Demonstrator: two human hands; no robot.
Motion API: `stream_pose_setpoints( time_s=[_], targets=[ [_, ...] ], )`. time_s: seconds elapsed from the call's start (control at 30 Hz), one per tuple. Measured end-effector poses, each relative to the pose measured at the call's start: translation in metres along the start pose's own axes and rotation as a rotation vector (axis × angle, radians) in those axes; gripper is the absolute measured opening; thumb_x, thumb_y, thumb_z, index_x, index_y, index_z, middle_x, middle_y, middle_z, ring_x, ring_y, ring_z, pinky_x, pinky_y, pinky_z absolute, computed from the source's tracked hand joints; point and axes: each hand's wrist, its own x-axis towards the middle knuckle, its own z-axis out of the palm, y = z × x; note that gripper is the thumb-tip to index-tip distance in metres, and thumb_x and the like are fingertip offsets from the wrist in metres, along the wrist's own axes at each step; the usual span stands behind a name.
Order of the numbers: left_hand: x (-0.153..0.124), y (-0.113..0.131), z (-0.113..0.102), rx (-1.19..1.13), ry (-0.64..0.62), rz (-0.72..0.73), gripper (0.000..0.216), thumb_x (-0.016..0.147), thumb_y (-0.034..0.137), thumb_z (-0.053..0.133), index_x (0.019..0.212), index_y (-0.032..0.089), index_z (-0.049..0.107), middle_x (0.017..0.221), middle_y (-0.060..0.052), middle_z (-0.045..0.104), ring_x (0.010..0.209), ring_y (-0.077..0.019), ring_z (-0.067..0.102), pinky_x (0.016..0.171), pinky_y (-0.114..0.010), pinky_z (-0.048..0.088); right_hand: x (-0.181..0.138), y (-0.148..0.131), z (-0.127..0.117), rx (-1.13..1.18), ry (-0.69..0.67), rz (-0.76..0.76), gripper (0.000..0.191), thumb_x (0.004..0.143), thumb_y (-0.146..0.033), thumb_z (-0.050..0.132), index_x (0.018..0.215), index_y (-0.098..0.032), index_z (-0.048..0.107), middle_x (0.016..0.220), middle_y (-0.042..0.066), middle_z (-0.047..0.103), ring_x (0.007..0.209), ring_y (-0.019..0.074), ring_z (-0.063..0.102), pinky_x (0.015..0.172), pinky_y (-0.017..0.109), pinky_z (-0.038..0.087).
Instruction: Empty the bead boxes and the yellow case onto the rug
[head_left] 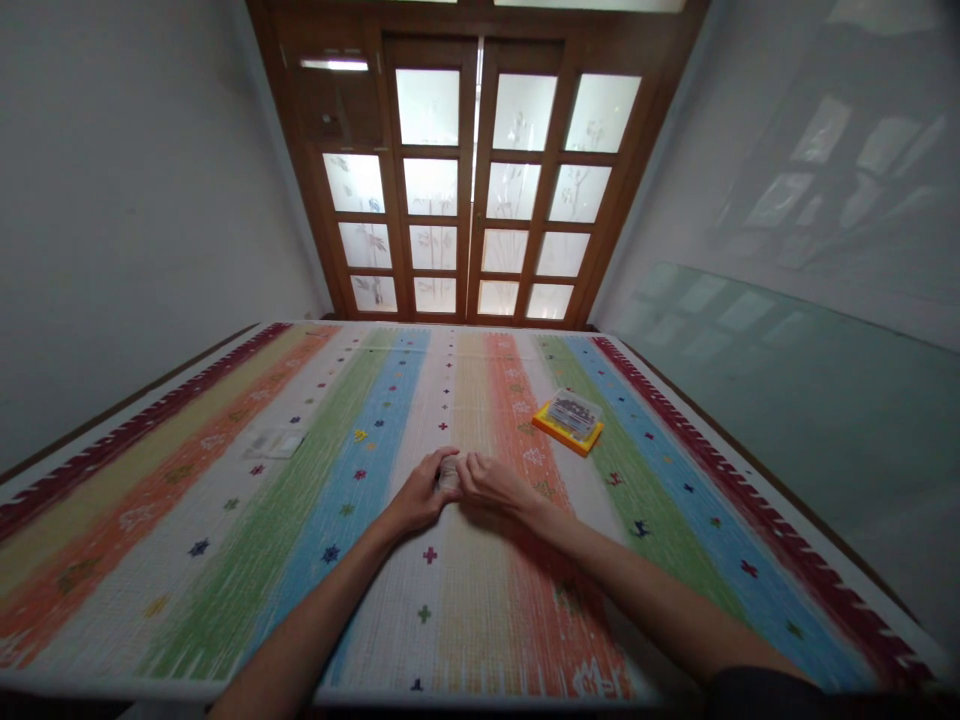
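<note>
My left hand (pixel 418 497) and my right hand (pixel 493 483) meet at the middle of a striped, many-coloured cloth (pixel 247 520) that covers the table. Both hands have their fingers curled around a small pale object (pixel 448 473) held between them; most of it is hidden, and I cannot make out what it is. The hands rest low on the cloth, over the cream and orange stripes.
A clear plastic box with small dark pieces sits on a flat orange-yellow case (pixel 568 421) to the right of my hands. A flat transparent packet (pixel 273 443) lies at the left. Wooden glass-paned doors (pixel 469 190) stand beyond the table's far edge.
</note>
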Motion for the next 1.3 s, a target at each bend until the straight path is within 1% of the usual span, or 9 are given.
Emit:
stream_pose_setpoints(
  time_s=[0.2,0.3,0.43,0.53,0.67,0.8,1.1,1.2,1.3],
  targets=[
    [-0.002,0.004,-0.002,-0.182,-0.05,-0.012,0.091,0.076,0.023,0.077,0.155,0.02,0.032,0.145,-0.019,0.056,0.128,-0.0305,0.059,0.113,-0.051,0.041,-0.003,0.035,-0.01,0.255,0.075,0.197,0.024,0.103,-0.029,0.047,0.104,-0.013,0.065,0.095,0.017,0.075,0.084,0.0255,0.072,0.071,0.03,0.048],
    [-0.006,0.005,-0.002,-0.236,-0.046,0.02,0.088,0.081,0.024,0.074,0.157,0.023,0.029,0.154,-0.02,0.047,0.138,-0.0318,0.052,0.116,-0.054,0.038,-0.004,0.049,-0.007,0.685,0.226,0.33,0.022,0.101,-0.03,0.048,0.099,-0.016,0.065,0.092,0.013,0.077,0.084,0.0235,0.073,0.074,0.03,0.05],
    [-0.012,0.008,-0.002,-0.289,0.006,0.022,0.077,0.081,0.027,0.077,0.15,0.024,0.043,0.157,-0.019,0.045,0.143,-0.0316,0.047,0.115,-0.052,0.042,0.0,0.058,0.0,1.396,0.337,0.425,0.024,0.097,-0.04,0.053,0.096,-0.019,0.064,0.084,0.007,0.078,0.073,0.0191,0.074,0.066,0.028,0.054],
    [-0.014,0.012,-0.006,-0.306,-0.005,-0.026,0.061,0.078,0.032,0.081,0.135,0.021,0.063,0.161,-0.018,0.04,0.139,-0.033,0.051,0.112,-0.05,0.045,0.003,0.06,0.001,1.653,0.323,0.498,0.03,0.092,-0.048,0.06,0.087,-0.019,0.065,0.077,0.007,0.077,0.064,0.0171,0.071,0.06,0.026,0.053],
    [-0.011,0.017,-0.015,-0.307,-0.051,-0.072,0.06,0.07,0.043,0.088,0.123,0.019,0.074,0.157,-0.02,0.046,0.137,-0.0362,0.053,0.112,-0.053,0.045,0.004,0.062,-0.001,1.796,0.213,0.547,0.032,0.093,-0.047,0.06,0.081,-0.018,0.067,0.071,0.007,0.077,0.055,0.0149,0.068,0.054,0.023,0.05],
    [-0.009,0.018,-0.022,-0.323,-0.086,-0.088,0.051,0.079,0.05,0.079,0.119,0.019,0.076,0.155,-0.019,0.048,0.137,-0.0351,0.053,0.113,-0.052,0.044,0.004,0.062,-0.002,1.888,0.129,0.593,0.031,0.098,-0.04,0.055,0.082,-0.017,0.067,0.072,0.008,0.078,0.054,0.0146,0.068,0.052,0.022,0.05],
    [-0.011,0.02,-0.028,-0.498,-0.178,-0.179,0.087,0.07,0.03,0.089,0.148,0.025,0.052,0.147,-0.016,0.058,0.128,-0.0307,0.061,0.114,-0.054,0.043,0.018,0.052,-0.012,2.005,0.044,0.591,0.033,0.101,-0.038,0.051,0.08,-0.016,0.065,0.064,0.005,0.074,0.05,0.0139,0.066,0.048,0.021,0.047],
    [-0.015,0.019,-0.037,-0.497,-0.185,-0.215,0.094,0.066,0.029,0.09,0.151,0.025,0.049,0.137,-0.015,0.065,0.121,-0.0305,0.066,0.111,-0.055,0.047,0.025,0.046,-0.014,1.993,0.024,0.582,0.034,0.102,-0.039,0.051,0.083,-0.016,0.067,0.069,0.006,0.076,0.056,0.0152,0.068,0.057,0.024,0.052],
    [-0.02,0.016,-0.055,-0.418,-0.099,-0.264,0.096,0.067,0.033,0.09,0.152,0.025,0.047,0.129,-0.013,0.069,0.116,-0.0291,0.068,0.108,-0.054,0.05,0.029,0.043,-0.013,1.992,0.11,0.562,0.028,0.1,-0.038,0.055,0.091,-0.015,0.069,0.085,0.01,0.078,0.068,0.016,0.071,0.067,0.026,0.056]
  ],
)
